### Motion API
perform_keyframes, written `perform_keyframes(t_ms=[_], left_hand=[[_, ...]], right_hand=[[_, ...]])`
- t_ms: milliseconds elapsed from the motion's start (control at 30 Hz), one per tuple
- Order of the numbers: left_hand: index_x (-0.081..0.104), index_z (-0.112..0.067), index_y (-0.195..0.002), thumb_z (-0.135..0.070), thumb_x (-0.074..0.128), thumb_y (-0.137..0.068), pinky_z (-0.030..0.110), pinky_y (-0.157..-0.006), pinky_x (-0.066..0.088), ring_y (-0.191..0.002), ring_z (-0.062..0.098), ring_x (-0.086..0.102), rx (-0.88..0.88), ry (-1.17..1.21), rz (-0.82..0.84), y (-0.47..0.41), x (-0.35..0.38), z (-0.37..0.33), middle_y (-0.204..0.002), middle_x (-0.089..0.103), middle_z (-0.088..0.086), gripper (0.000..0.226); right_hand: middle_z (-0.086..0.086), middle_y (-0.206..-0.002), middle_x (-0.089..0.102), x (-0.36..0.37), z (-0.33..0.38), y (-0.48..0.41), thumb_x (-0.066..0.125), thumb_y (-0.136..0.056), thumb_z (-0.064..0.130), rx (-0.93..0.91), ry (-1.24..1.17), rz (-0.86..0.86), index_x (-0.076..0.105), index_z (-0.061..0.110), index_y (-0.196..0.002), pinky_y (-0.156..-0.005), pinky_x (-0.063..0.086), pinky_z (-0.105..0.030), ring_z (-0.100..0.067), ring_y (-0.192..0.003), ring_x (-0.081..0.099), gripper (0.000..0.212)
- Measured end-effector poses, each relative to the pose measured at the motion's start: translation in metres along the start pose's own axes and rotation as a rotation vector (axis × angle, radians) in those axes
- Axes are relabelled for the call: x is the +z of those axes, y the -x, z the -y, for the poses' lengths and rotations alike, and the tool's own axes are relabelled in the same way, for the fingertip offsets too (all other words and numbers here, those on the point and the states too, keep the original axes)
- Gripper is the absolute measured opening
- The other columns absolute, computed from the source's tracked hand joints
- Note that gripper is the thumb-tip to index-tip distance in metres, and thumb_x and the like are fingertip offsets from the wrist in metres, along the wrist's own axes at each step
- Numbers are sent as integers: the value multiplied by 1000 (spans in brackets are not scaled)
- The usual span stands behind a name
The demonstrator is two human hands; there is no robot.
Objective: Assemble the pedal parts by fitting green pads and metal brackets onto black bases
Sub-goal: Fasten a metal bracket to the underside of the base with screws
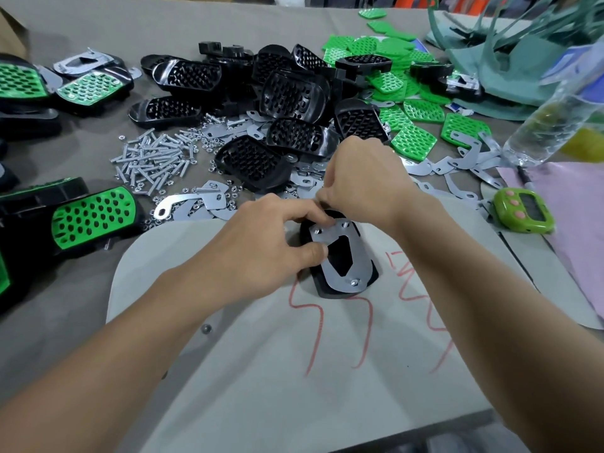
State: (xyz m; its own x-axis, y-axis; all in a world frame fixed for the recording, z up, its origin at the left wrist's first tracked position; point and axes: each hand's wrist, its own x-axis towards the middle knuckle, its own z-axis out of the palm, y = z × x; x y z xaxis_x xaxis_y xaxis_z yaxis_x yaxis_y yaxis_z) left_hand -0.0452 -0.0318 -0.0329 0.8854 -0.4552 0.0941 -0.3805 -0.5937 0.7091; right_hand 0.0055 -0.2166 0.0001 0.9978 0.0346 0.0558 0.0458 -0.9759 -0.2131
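Bare grey board [261,387] near the body lies open; black bases [287,93], screws [153,158] and brackets [457,165] crowd the far side

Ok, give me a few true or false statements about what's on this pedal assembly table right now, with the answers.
1. The left hand grips the black base, which has a metal bracket lying on it. True.
2. The right hand rests beside the green timer. False: its fingers are at the far end of the black base, well away from the timer.
3. The loose screws lie to the left of both hands. True.
4. The finished pedals with green pads fitted lie on the right side of the table. False: they lie along the left edge.
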Motion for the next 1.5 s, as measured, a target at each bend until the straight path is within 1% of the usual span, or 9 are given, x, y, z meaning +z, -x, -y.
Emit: perform_keyframes(t_ms=[167,300,400,533,700,900,1133,1300,1500], left_hand=[[61,-65,-104,-64,69,-68,27,-86,41,-112,2,53,-23,18,10,0,1,-1,-119,66,-22,37],[61,-65,-106,-71,63,-64,29,-86,42,-114,2,53,-22,28,12,-1,1,0,-121,66,-22,43],[62,-64,-107,-70,66,-65,29,-91,43,-117,2,53,-29,31,-3,-1,1,1,-123,64,-22,43],[61,-65,-108,-73,64,-65,38,-94,48,-113,8,54,-30,-20,9,-1,2,0,-125,63,-21,44],[61,-65,-107,-73,62,-62,37,-88,49,-96,4,53,-29,-31,-3,-3,0,-3,-124,62,-19,46],[69,-54,-107,-61,72,-67,31,-80,42,-97,-3,52,-5,11,-20,-4,0,-3,-123,65,-29,41],[64,-60,-107,-63,72,-65,27,-79,41,-98,-2,55,-11,18,-14,-4,0,-4,-123,63,-30,43],[65,-58,-108,-67,67,-63,22,-77,40,-98,-9,55,-4,12,-5,-4,0,-4,-115,59,-44,46],[65,-58,-107,-71,66,-62,35,-84,49,-93,0,56,-6,14,-3,-4,1,-3,-119,66,-27,46]], right_hand=[[-11,-86,68,1,2,2,78,-79,29,-52,-7,-26,70,14,-94,-73,57,-40,-33,-82,65,23],[-8,-83,68,0,2,6,74,-82,28,-57,-2,-42,72,17,-91,-71,57,-38,-31,-79,66,14],[1,-71,72,-10,-7,12,75,-82,26,27,-216,-94,78,24,-77,-67,57,-30,-19,-70,69,7],[9,-56,70,-31,-22,39,81,-78,21,33,-533,-40,76,31,-63,-46,42,-15,-2,-47,59,18],[15,-56,68,-31,-23,60,83,-76,17,-77,-387,44,80,26,-71,-51,47,-13,0,-54,63,10],[8,-57,68,-28,-18,62,76,-75,20,-144,-236,-17,75,24,-70,-63,52,-28,-11,-61,65,7],[4,-55,66,-29,-16,69,77,-77,25,-108,-222,-58,75,24,-67,-59,50,-30,-12,-60,60,10],[4,-56,67,-30,-15,70,78,-78,23,-57,-259,-30,75,26,-67,-54,51,-26,-10,-58,62,12],[-7,-52,58,-22,-11,72,73,-82,33,-76,-164,-92,67,13,-66,-58,51,-36,-26,-60,56,26]])
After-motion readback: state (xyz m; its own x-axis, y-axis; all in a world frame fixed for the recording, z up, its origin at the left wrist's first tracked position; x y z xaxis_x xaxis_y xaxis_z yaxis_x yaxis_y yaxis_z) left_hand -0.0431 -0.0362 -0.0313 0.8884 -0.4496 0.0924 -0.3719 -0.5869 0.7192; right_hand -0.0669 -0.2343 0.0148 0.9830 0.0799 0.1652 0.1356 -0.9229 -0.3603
